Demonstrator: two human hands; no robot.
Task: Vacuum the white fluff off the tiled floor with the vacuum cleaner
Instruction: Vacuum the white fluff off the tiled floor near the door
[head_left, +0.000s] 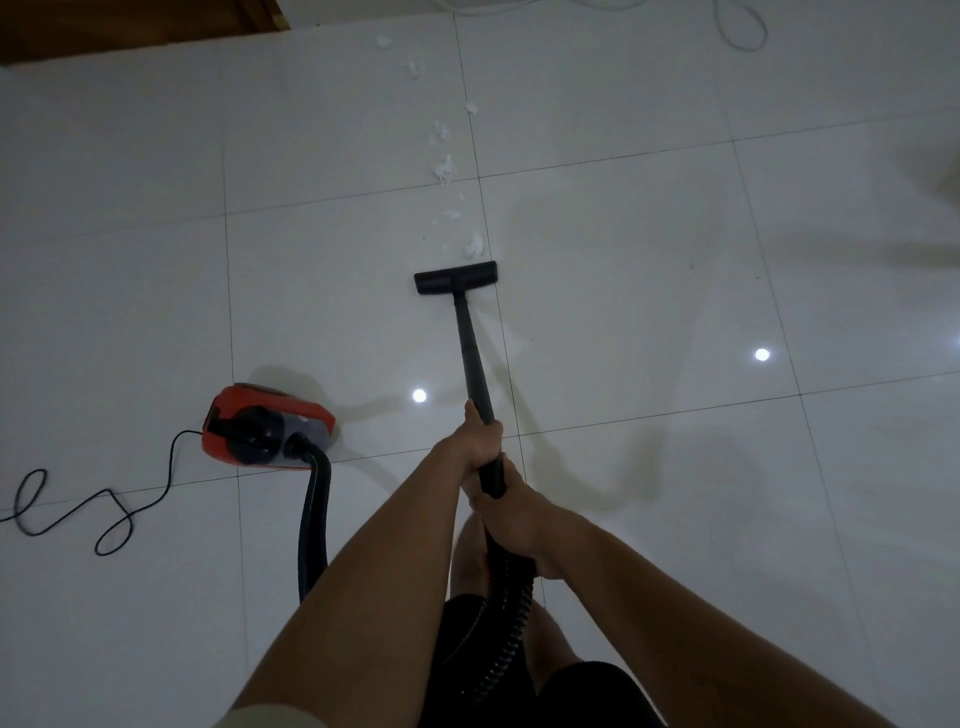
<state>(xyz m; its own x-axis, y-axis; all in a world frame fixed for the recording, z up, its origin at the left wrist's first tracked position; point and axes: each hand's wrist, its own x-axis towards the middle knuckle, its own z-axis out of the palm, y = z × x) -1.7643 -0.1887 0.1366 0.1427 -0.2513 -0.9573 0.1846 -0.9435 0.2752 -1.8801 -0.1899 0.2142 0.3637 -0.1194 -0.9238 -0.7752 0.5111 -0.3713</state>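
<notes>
Both hands hold the black wand (471, 353) of the vacuum cleaner: the left hand (475, 439) is higher up the tube with its fingers (491, 432) wrapped round it, and the right hand (511, 519) grasps the handle end just behind, where the ribbed hose (511, 618) begins. The wand slopes forward and down to the flat black floor head (455, 278), which sits on the tiled floor (649, 291) beside a grout line. The white fluff (474, 247) lies in a loose trail straight ahead of the head: the nearest clump is just beyond its right front edge, a larger tuft (444, 169) sits near the next tile joint, and smaller scraps (413, 67) run on toward the far side. Nothing lies between the head and that nearest clump. To the left, well apart from the trail, the red canister (267, 426) rests on the floor; the hose leaves its near end and curves back under the left arm toward the person's dark shorts (571, 691). A thin black power cord (104, 512) runs from the canister's left side and coils in loops across the tiles toward the left edge. A pale cable (737, 31) loops on the floor at the far right, and a brown wooden edge (130, 26) fills the far left corner. Two round light reflections (419, 396) shine on the glossy tiles
</notes>
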